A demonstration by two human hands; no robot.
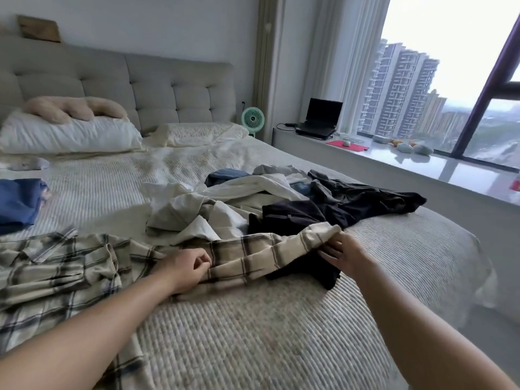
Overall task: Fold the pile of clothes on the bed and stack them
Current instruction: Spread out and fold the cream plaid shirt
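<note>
the plaid shirt (64, 266) lies spread across the near left of the bed (253, 333), its body running off the left edge of the picture and one sleeve stretched rightward toward the bed's right side. the left hand (187, 267) rests on that sleeve near its middle, fingers curled in a narrow grip that pinches the cloth; the right hand (342, 253) holds the sleeve's end, fingers bent round the cuff, just in front of the dark clothes. beyond the sleeve sits the pile of clothes (281, 198), touching it: white pieces to the left, dark pieces (351, 201) trailing right to near the bed's edge, and a bit of blue at the back. how many garments the pile holds cannot be counted, since they overlap and hide each other. a bare stretch of ribbed bedcover lies open in front of the hands and another between the pile and the pillows. one folded blue garment (18, 201) lies well apart at the left, cut by the frame. two white pillows (70, 133) lie by the grey headboard (168, 94), one bearing a beige plush cushion (76, 108). past the bed's far corner stand one green fan (251, 119) and one open laptop (320, 116) on the window ledge (422, 170); the small things farther along the ledge are too blurred to name.
</note>
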